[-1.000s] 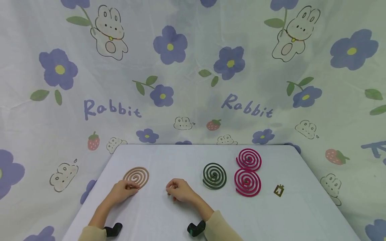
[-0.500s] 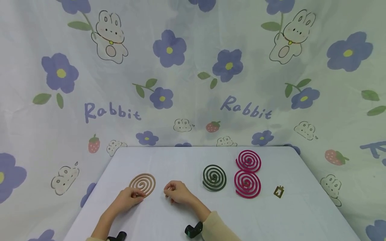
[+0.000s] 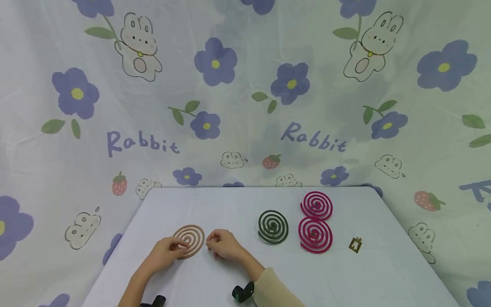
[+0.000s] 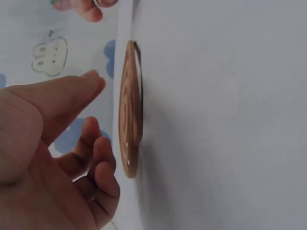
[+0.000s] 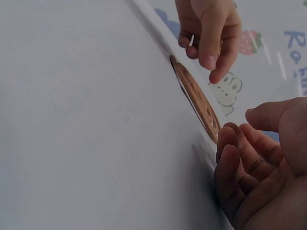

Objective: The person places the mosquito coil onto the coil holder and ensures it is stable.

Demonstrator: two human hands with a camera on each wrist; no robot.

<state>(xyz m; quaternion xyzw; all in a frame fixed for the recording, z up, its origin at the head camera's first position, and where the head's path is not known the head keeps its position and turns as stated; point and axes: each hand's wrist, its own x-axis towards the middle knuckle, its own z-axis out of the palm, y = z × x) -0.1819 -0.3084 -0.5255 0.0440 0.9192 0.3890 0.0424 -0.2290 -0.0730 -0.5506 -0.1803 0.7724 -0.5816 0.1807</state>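
Note:
A tan mosquito coil (image 3: pixel 197 238) lies flat on the left half of the white table. My left hand (image 3: pixel 167 253) hovers over its left side, fingers loosely curled. Seen from the left wrist, a narrow gap separates the thumb and index fingertips from the tan coil (image 4: pixel 128 108), with nothing between them. Just right of the coil is my right hand (image 3: pixel 225 244), loosely curled and holding nothing. In the right wrist view its fingertips overlap the near end of the tan coil (image 5: pixel 201 105), and the thumb stands apart from the fingers.
A dark green coil (image 3: pixel 272 227) lies right of centre. Beside it are two magenta coils, one farther back (image 3: pixel 316 205) and one nearer (image 3: pixel 315 235), edges meeting. A small gold-coloured metal piece (image 3: pixel 355 244) lies farther right. A printed rabbit curtain (image 3: pixel 245 106) hangs behind the table.
The tan coil has shifted right and toward the person, together with my left hand, and is now closer to the right hand. My right hand has moved slightly left.

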